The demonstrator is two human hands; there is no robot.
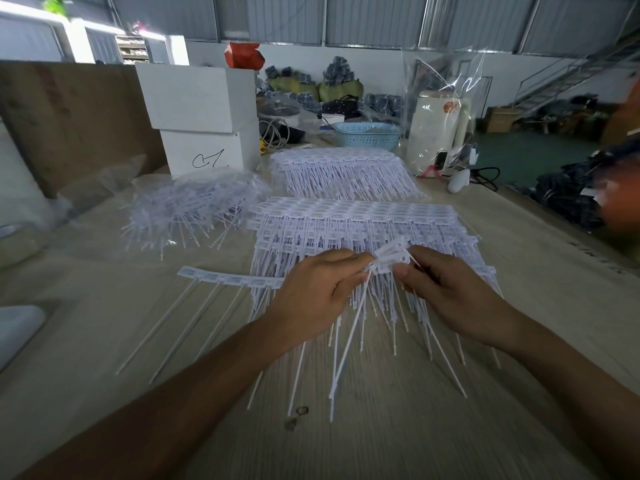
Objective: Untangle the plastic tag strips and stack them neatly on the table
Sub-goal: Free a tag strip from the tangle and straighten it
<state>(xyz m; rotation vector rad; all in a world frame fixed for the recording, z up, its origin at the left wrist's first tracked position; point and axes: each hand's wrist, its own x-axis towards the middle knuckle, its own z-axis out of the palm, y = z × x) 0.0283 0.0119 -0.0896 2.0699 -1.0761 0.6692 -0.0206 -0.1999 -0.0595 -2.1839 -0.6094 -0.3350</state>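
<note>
Both hands point(313, 292) point(446, 289) pinch a strip point(389, 258) above the stack point(353, 220).

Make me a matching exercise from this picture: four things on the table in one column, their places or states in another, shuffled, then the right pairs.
1. tangled heap
2. blue basket
3. single strip
4. white boxes

A. flat on the table, left of the left hand
B. stacked, the lower one scribbled on
C. loose pile under clear plastic
D. at the far edge, behind the far stack

Pairs: 1-C, 2-D, 3-A, 4-B
</note>
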